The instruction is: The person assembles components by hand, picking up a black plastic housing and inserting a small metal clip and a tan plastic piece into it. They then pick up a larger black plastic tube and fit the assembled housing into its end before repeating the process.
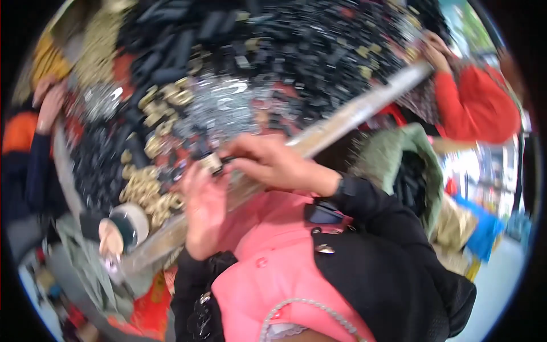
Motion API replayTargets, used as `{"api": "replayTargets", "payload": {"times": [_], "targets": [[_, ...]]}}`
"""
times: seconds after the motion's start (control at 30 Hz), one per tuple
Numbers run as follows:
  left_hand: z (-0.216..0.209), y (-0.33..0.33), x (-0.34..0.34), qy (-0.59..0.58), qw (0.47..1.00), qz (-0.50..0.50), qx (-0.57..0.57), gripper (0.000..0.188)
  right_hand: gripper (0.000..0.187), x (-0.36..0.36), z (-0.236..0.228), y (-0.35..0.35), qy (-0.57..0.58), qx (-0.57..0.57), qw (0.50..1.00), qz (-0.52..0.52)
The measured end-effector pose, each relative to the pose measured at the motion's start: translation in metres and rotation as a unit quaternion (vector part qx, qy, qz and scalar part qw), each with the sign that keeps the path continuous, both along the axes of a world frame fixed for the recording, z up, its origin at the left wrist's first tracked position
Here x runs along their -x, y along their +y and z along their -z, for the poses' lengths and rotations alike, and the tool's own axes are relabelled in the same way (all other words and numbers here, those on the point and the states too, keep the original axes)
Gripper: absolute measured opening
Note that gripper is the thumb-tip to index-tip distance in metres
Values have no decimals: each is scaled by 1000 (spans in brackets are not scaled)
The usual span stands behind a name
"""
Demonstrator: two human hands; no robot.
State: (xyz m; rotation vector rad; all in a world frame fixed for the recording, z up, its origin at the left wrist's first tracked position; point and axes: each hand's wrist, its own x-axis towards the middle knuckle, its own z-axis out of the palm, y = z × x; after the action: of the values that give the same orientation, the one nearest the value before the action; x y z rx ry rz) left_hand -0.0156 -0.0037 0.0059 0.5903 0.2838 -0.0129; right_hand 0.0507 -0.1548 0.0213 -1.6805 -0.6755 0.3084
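Over the near edge of the worktable, my two hands meet around a small pale-gold and black piece (211, 163), blurred, its exact kind unclear. My left hand (204, 196) grips it from the left with thumb and fingertips. Pinched fingers of my right hand (276, 165) close on the dark part at its right side. Just left of my hands lies a pile of pale-gold square-looking caps or rings (142, 191). Beyond them is a heap of shiny clear plastic parts (225, 108).
Black tube-like parts (319, 51) cover much of the red-topped table, bordered by a wooden rail (364, 111). White and dark tape rolls (132, 222) sit at the near-left corner. A green sack (399, 148) with black parts stands right. Co-workers' hands reach in at left (50, 102) and right (436, 51).
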Motion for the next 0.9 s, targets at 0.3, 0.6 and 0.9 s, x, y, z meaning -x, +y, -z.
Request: {"api": "replayTargets", "payload": {"times": [0.3, 0.6, 0.9], "targets": [[-11, -3, -5, 27, 999, -11, -34, 27, 12, -13, 4, -5, 337, -137, 930, -52], [-7, -17, -3, 42, 996, 6, -80, 25, 10, -6, -4, -10, 384, -187, 903, -43], [-6, -22, -4, 53, 996, 15, -64, 27, 21, -3, -14, -13, 11, -3, 1000, -14]]}}
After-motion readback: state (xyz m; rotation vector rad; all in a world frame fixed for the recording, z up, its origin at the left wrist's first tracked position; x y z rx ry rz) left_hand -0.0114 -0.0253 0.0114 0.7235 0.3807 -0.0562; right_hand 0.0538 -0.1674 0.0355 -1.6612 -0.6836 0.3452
